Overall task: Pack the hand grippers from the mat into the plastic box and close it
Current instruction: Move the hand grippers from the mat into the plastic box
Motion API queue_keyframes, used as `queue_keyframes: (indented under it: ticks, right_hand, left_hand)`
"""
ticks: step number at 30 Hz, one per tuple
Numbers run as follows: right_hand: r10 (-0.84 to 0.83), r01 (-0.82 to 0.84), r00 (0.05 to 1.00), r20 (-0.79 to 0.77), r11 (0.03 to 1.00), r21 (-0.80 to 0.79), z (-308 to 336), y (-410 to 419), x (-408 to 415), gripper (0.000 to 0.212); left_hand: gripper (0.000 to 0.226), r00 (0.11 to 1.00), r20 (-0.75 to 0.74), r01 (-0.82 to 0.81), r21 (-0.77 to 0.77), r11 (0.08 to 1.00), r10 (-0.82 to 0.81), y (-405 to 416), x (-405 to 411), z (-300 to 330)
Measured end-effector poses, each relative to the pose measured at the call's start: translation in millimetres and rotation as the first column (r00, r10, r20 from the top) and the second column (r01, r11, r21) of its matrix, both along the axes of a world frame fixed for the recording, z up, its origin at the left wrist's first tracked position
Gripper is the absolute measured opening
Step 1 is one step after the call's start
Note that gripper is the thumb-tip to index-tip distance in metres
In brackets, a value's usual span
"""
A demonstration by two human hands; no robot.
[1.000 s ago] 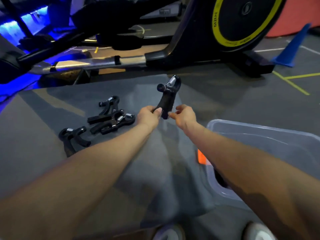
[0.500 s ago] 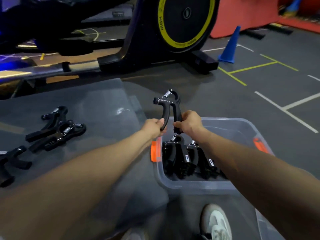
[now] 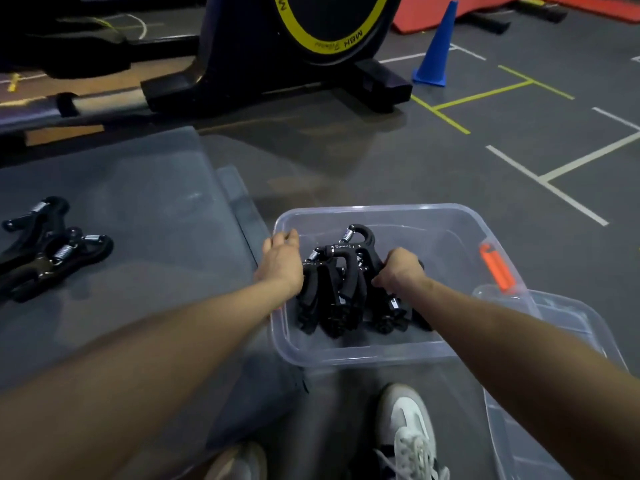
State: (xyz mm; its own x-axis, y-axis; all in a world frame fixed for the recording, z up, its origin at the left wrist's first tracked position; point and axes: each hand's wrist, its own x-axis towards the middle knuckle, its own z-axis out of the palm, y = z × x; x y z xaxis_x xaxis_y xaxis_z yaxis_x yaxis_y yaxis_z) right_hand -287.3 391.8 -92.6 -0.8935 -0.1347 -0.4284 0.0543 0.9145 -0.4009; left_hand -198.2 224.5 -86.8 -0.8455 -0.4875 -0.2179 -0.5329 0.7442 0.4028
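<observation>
A clear plastic box (image 3: 446, 351) stands on the floor in front of me, with several black hand grippers (image 3: 332, 296) standing packed side by side in its left half. My right hand (image 3: 398, 270) grips the handle of the rightmost gripper in the box. Over the box's left rim lies my left hand (image 3: 282, 261), fingers loosely extended, beside the leftmost gripper. Further hand grippers (image 3: 52, 251) with silver springs lie on the grey mat (image 3: 149, 209) at the far left. The clear lid (image 3: 568, 327) lies to the right of the box, near an orange latch (image 3: 497, 266).
An exercise bike (image 3: 311, 46) with a yellow-ringed wheel stands behind the mat. A blue cone (image 3: 436, 46) and a red pad (image 3: 426, 12) are at the back right. My white shoes (image 3: 408, 431) are just below the box. White and yellow lines mark the grey floor.
Both hands carried one gripper from above the mat rightward and down into the box. My left hand has let go of it; the right still holds a handle.
</observation>
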Motion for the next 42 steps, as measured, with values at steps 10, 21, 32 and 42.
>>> queue_keyframes:
  ticks: [10,21,32,42]
  right_hand:
    - [0.048,-0.052,0.998,0.029,0.986,0.159,-24,7,-17,0.032]
    - [0.102,-0.109,0.993,0.054,0.983,0.147,-26,9,-9,0.023]
    - [0.152,-0.192,0.976,-0.156,0.937,-0.292,41,-83,7,0.044]
    - [0.306,-0.35,0.936,-0.173,0.858,-0.377,59,-216,72,0.047]
  left_hand:
    - [0.072,0.999,-0.047,-0.016,-0.147,0.989,0.009,7,5,-7]
    - [0.069,0.996,-0.083,-0.031,-0.114,0.993,0.021,7,5,-4]
    - [0.053,0.996,-0.063,-0.054,0.02,0.998,0.055,-29,17,20]
    - [0.047,0.925,-0.159,-0.349,0.002,0.937,0.345,-145,100,39]
